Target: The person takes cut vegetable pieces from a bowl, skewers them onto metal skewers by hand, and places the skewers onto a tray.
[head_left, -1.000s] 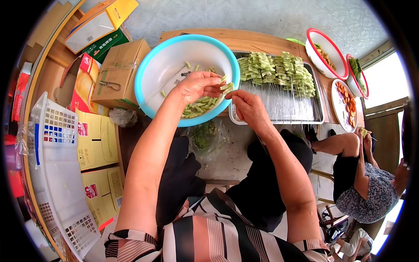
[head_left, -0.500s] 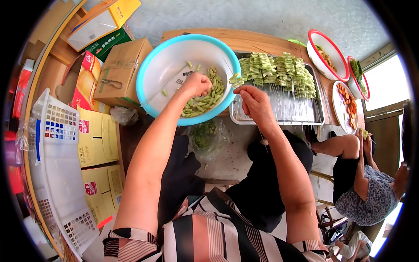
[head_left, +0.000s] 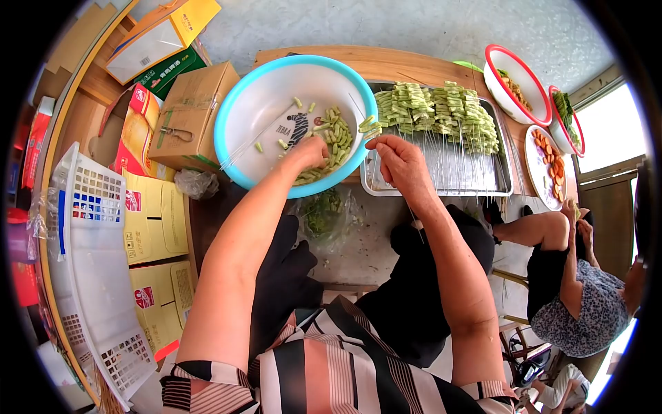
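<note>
A white basin with a blue rim (head_left: 227, 90) holds loose cut green bean pieces (head_left: 338, 141), with a zebra print on its bottom. Down among those pieces is my left hand (head_left: 312, 153), fingers curled inward; whatever is between the fingertips is hidden. My right hand (head_left: 400, 164), closed, pinches a thin skewer (head_left: 355, 105) at the basin's right rim. A few bean pieces (head_left: 370, 127) are threaded on it, just above my fingertips. Several thin skewers lie inside the basin at the left. Beside my right hand, filled bean skewers (head_left: 441, 114) lie in rows on a metal tray (head_left: 476, 181).
White bowls with red rims (head_left: 489, 69) and a plate of orange slices (head_left: 531, 165) stand at the right end of the wooden table (head_left: 400, 61). Cardboard boxes (head_left: 196, 103) and a white plastic basket (head_left: 103, 276) are on my left. A co-worker (head_left: 579, 297) sits at right.
My left hand has moved down and slightly left among the bean pieces, uncovering more of the zebra print. The right hand and its skewer have barely moved.
</note>
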Tool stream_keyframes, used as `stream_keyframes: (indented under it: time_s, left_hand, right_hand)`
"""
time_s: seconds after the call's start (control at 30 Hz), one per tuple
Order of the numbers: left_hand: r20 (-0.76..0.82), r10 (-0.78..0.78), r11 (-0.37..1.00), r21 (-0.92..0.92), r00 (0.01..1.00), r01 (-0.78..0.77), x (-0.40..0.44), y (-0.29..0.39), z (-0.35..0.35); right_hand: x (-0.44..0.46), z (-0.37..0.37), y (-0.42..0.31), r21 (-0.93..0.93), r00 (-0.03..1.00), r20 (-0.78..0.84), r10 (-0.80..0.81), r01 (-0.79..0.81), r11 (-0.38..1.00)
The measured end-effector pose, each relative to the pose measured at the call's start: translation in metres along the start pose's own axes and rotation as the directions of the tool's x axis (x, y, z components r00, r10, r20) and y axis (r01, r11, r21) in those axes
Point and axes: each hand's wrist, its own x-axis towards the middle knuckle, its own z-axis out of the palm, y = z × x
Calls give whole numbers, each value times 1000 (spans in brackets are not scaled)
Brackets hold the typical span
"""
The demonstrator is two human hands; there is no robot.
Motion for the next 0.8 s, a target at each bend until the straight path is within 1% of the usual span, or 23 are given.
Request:
stream_keyframes:
  time_s: [0.03,0.17,0.23,0.27,0.33,0.37,0.4,0.43,0.47,0.5,0.57,0.6,0.63,0.67,0.7,0.77,0.8]
  left_hand:
    - [41,-1,1000,-2,999,2,-1,1,-1]
    - [62,15,1000,-27,998,-14,1,-1,-6]
    - [0,69,957,-284,998,-66,4,-6,-8]
    - [-1,69,957,-283,998,-67,6,-7,-9]
    - [-95,124,847,-508,988,-156,6,-4,-14]
    - [-98,126,847,-508,987,-158,5,-3,-16]
    - [-82,88,736,-666,993,-120,-4,6,-23]
    - [-58,54,597,-798,997,-78,-11,12,-30]
    - [-8,58,560,-827,998,-39,-17,16,-38]
    - [-8,58,560,-827,998,-39,-16,13,-37]
    - [4,-14,639,-769,1000,12,-12,5,-33]
    - [5,-16,638,-770,1000,15,-11,1,-29]
    - [-111,-35,867,-498,993,-25,-9,-2,-24]
    - [-224,-10,987,-159,974,-26,-7,-5,-20]
    - [-224,-11,987,-160,975,-26,-5,-8,-16]
    - [-130,5,997,-75,991,-15,0,-14,-11]
    - [-131,5,997,-75,991,-15,0,-14,-10]
  right_hand:
    - [0,0,0,-12,1000,0,1,-1,1000]
    - [1,0,1,-15,1000,0,0,0,1000]
    - [0,0,0,-23,1000,6,10,-10,1000]
    - [0,0,0,-23,1000,6,9,-9,1000]
    - [0,0,-1,-34,1000,19,21,-20,999]
    - [0,0,0,-36,1000,19,18,-18,999]
    - [0,1,2,-50,1000,14,20,-19,999]
    - [0,1,4,-64,1000,9,23,-22,998]
    - [0,1,3,-64,1000,9,22,-21,998]
    - [0,1,3,-59,1000,10,26,-26,998]
    - [-1,1,3,-55,999,14,34,-33,998]
    - [-1,1,4,-21,999,22,44,-43,999]
    - [-1,1,4,13,998,30,53,-54,998]
    - [-1,1,4,13,998,30,54,-55,998]
    - [-1,1,4,6,998,32,54,-54,999]
    - [-1,2,3,-1,998,35,53,-53,999]
    - [-1,2,4,-28,999,34,41,-40,999]
